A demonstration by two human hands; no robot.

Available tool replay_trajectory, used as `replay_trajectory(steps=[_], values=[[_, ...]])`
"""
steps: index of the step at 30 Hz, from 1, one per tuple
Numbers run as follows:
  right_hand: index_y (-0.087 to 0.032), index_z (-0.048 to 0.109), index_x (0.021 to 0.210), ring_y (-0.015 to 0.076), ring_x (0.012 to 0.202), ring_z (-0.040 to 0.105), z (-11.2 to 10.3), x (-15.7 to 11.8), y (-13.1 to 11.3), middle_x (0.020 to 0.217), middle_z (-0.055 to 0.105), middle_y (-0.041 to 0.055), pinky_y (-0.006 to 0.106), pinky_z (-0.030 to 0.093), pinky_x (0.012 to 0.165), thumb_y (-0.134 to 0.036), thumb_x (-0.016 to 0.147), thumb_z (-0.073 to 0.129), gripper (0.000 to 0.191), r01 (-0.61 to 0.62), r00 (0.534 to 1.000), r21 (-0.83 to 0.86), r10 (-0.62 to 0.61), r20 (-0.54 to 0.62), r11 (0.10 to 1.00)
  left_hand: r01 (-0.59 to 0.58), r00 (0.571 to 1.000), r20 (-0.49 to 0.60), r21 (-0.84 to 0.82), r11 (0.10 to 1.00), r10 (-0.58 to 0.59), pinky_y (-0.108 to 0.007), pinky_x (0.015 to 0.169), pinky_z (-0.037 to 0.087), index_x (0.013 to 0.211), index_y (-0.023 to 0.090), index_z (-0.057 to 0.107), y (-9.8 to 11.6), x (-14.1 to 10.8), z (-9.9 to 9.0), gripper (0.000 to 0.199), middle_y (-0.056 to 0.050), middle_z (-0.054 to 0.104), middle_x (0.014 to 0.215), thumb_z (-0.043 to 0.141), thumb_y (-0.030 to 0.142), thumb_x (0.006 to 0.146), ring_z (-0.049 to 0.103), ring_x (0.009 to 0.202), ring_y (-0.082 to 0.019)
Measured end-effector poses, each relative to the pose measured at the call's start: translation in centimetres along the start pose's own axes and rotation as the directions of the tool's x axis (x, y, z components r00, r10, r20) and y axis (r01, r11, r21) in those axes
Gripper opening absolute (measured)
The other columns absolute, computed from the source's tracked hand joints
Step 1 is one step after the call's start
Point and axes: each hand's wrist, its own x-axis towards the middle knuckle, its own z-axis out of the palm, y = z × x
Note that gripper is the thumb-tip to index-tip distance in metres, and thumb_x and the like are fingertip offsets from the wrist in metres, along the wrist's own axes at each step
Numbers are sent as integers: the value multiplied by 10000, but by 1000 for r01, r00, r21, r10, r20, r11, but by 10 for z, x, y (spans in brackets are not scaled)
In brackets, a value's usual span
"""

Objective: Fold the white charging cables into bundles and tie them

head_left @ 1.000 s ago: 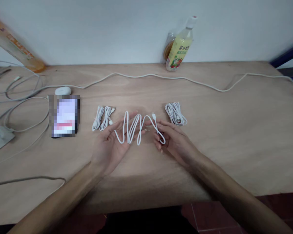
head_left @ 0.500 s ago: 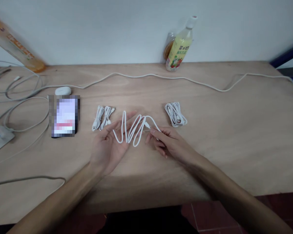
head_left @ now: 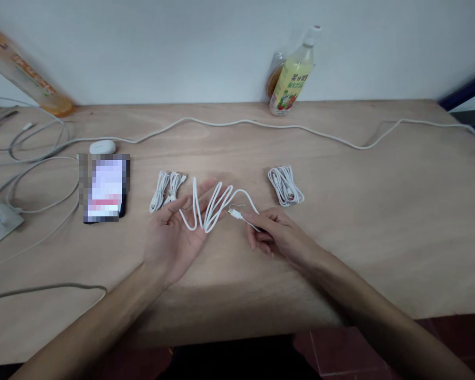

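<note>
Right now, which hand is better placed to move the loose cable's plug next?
The right hand, probably: it pinches the cable near the plug, while the left hand lies open, palm up.

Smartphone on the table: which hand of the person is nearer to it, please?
Left. The left hand is to the right of the smartphone, lower in view; the right hand is farther right, past the white cable's loops.

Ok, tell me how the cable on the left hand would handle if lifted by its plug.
The cable is probably floppy, since it bends in loose zigzags across the left hand. It looks thin, so it is likely light. Lifted by the plug at the right hand, its bends may well spill open, as no tie shows around them.
</note>
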Motion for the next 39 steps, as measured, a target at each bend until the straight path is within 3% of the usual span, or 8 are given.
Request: replay_trajectory(steps=[4, 9, 13, 16, 19, 24, 30, 39], values=[[-208, 749, 690, 93, 456, 330, 0, -1, -1, 526, 289, -96, 250, 277, 439, -672, 973, 675, 548, -18, 996, 124, 8, 83, 992, 8, 1000, 11, -3, 1000, -8, -486, 1193, 587, 1523, 81, 666, -1, 2, -3, 522, -184, 836, 1302, 446, 203, 1066, 758, 1334, -332], [-216, 758, 880, 94, 512, 427, 4, -2, 1, 633, 475, -76, 239, 360, 480, -550, 983, 742, 350, 71, 992, 227, -92, 85, 971, 13, 1000, 1, -12, 1000, -13, -486, 1217, 567, 1503, 41, 673, -4, 1, -2, 518, -198, 831, 1323, 469, 186, 1049, 745, 1353, -344], [-219, 757, 846, 115, 576, 498, 6, -2, 2, 648, 553, -51, 263, 384, 538, -475, 1016, 708, 311, 230, 971, -72, -234, -56, 971, 26, 1000, 17, -17, 1000, -25, -501, 1235, 552, 1478, 41, 697, -6, 0, -1, 509, -205, 823, 1345, 481, 193, 1043, 732, 1373, -356], [-223, 727, 850, 119, 615, 502, 9, -1, 3, 710, 603, -38, 277, 384, 567, -385, 1013, 698, 231, 304, 910, -310, -371, -188, 901, 19, 1000, 15, -24, 1000, -18, -513, 1255, 535, 1471, 79, 713, -6, 1, -2, 500, -181, 816, 1377, 477, 179, 1042, 722, 1392, -349], [-237, 685, 1004, 137, 670, 563, 12, 0, 8, 815, 674, -22, 288, 449, 602, -339, 998, 692, 102, 336, 853, -404, -457, -252, 851, 19, 1000, 22, -18, 1000, -19, -500, 1268, 523, 1443, 90, 731, -7, 1, -4, 473, -175, 795, 1429, 482, 178, 1051, 697, 1429, -342], [-269, 555, 1279, 138, 625, 602, 15, 1, 14, 809, 635, -64, 281, 482, 566, -292, 1001, 685, 308, 361, 748, -501, -565, -348, 787, 40, 998, 53, -21, 999, -38, -513, 1249, 543, 1439, 23, 712, -7, 1, -5, 473, -227, 758, 1477, 492, 198, 1059, 677, 1449, -374], [-253, 600, 1063, 127, 638, 642, 13, 2, 17, 848, 671, -24, 276, 540, 598, -260, 1045, 625, 31, 340, 690, -673, -661, -296, 657, 47, 997, 62, -9, 999, -46, -540, 1246, 545, 1553, 60, 645, -6, 0, -3, 536, -205, 771, 1465, 469, 194, 1064, 702, 1416, -375], [-271, 644, 1009, 162, 682, 640, 11, 1, 15, 982, 738, 36, 339, 572, 665, -234, 1006, 631, 39, 279, 701, -717, -646, -303, 639, 28, 996, 89, 3, 1000, -28, -570, 1209, 574, 1620, 77, 590, -5, -1, -1, 597, -210, 781, 1442, 486, 198, 1045, 709, 1404, -394]])
